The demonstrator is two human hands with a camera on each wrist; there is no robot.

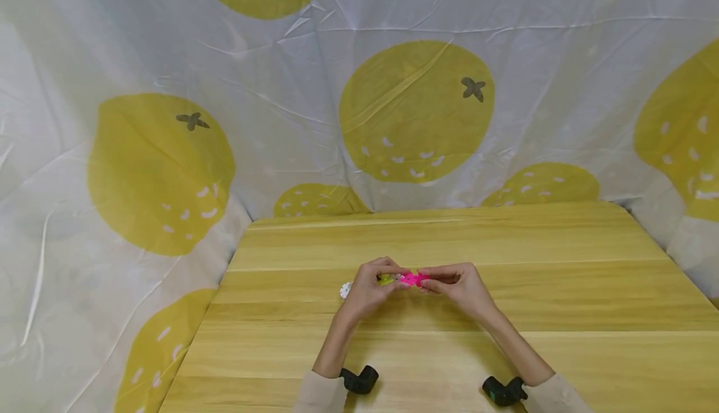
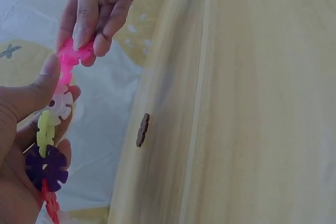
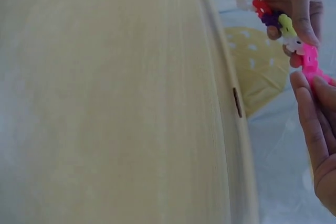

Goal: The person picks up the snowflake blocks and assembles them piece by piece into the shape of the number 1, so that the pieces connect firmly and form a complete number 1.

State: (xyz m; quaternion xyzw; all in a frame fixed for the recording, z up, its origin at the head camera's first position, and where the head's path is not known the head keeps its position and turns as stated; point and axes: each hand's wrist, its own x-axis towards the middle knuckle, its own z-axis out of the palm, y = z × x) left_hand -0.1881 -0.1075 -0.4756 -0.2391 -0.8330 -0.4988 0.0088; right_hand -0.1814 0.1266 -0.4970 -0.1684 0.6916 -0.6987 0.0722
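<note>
A chain of notched plastic snowflake discs runs between my hands above the table. My left hand (image 1: 366,287) holds it, thumb and fingers at a pink disc (image 2: 65,73) and a white disc (image 2: 61,103). A yellow disc (image 2: 46,134), a purple disc (image 2: 46,167) and a red disc (image 2: 51,203) trail along the left palm. The white end disc (image 1: 345,290) pokes out left of that hand. With thumb and fingers, my right hand (image 1: 465,285) pinches another pink disc (image 2: 79,52), set crosswise against the first and partly covered by the fingertips.
A brown disc (image 2: 143,129) lies on the wooden table (image 1: 562,276) near its edge in both wrist views. Black wrist cameras (image 1: 359,380) sit on both forearms. Behind the table hangs a white cloth (image 1: 281,101) printed with yellow fruit.
</note>
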